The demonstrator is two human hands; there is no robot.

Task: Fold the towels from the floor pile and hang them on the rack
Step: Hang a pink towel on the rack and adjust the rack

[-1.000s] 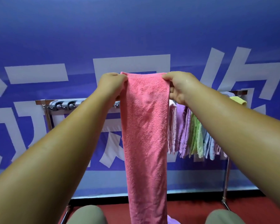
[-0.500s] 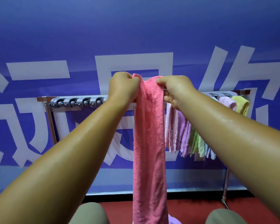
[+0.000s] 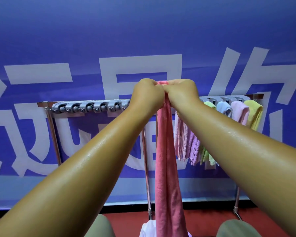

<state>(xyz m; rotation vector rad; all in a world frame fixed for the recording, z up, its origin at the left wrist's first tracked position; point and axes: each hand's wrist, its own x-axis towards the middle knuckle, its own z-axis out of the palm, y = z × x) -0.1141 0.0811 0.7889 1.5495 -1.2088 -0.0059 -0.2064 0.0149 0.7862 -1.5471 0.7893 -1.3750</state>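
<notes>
**Pink towel gathered at rail height**

A blue wall banner [image 3: 143, 31] with large white characters backs a metal rack [image 3: 85, 106]; its top rail carries grey clips. The floor [image 3: 126, 218] is red. Hung towels [image 3: 237, 112] (pale pink, lavender, green, blue, yellow) occupy the rack's right half.

Since half a second ago the hands have closed together, and the towel's top edge, then spread between them, is now bunched narrow.

The left hand [image 3: 146, 94] and right hand [image 3: 181, 93] touch knuckle to knuckle, fingers of each curled round the top end of the pink towel [image 3: 166, 151]. The towel hangs straight down from both fists, in front of the rail
</notes>
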